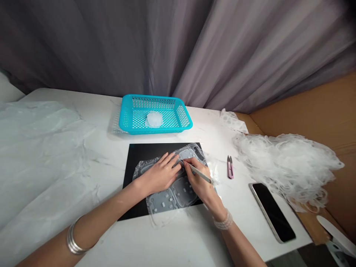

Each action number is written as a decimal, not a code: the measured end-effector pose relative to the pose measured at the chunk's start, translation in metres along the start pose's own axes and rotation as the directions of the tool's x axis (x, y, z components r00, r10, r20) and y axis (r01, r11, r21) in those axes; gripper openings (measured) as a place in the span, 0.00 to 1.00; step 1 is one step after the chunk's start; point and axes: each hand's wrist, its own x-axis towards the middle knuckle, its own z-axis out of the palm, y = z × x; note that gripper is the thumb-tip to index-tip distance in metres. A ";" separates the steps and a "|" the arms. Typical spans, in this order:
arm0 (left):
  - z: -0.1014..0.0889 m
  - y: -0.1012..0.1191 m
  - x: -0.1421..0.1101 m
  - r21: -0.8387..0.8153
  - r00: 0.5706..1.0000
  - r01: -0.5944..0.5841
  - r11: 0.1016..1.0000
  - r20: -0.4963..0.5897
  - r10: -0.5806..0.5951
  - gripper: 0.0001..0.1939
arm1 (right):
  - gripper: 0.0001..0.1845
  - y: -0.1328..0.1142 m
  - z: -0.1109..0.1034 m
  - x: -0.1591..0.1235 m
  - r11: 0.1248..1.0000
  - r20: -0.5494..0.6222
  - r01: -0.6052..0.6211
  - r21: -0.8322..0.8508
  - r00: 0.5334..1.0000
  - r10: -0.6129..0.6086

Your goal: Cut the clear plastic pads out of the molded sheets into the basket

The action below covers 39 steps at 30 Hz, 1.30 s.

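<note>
On the black mat (pixel 139 152) lies the clear sheet (pixel 183 191), held down by the left hand (pixel 160 174), fingers slightly spread; the right hand (pixel 200 182) pinches a slim tool (pixel 199 172). Should the sheet skid, its tip could jab those nearby fingers.

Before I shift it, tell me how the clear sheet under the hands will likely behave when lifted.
The sheet is probably floppy, as its edges wrinkle. It looks thin and see-through, so it should be light for its size. Its shiny surface might slide easily over the black mat.
</note>
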 end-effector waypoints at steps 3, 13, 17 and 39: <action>-0.002 0.002 0.001 0.027 1.000 0.009 1.000 0.002 -0.009 0.18 | 0.11 0.002 0.000 -0.005 0.996 0.005 0.041 -0.076 0.999 -0.041; -0.003 0.002 -0.001 0.080 1.000 -0.020 0.997 0.003 0.020 0.20 | 0.14 0.008 0.006 -0.015 0.943 0.035 0.238 -0.233 0.971 -0.236; -0.003 0.002 -0.002 0.092 1.000 -0.025 0.995 -0.006 0.026 0.20 | 0.15 0.008 0.007 -0.007 0.925 0.064 0.262 -0.275 0.965 -0.254; -0.015 0.001 0.003 -0.026 0.996 0.060 0.998 0.065 -0.058 0.22 | 0.23 0.086 -0.110 -0.003 0.763 -0.349 -0.127 0.634 0.833 0.429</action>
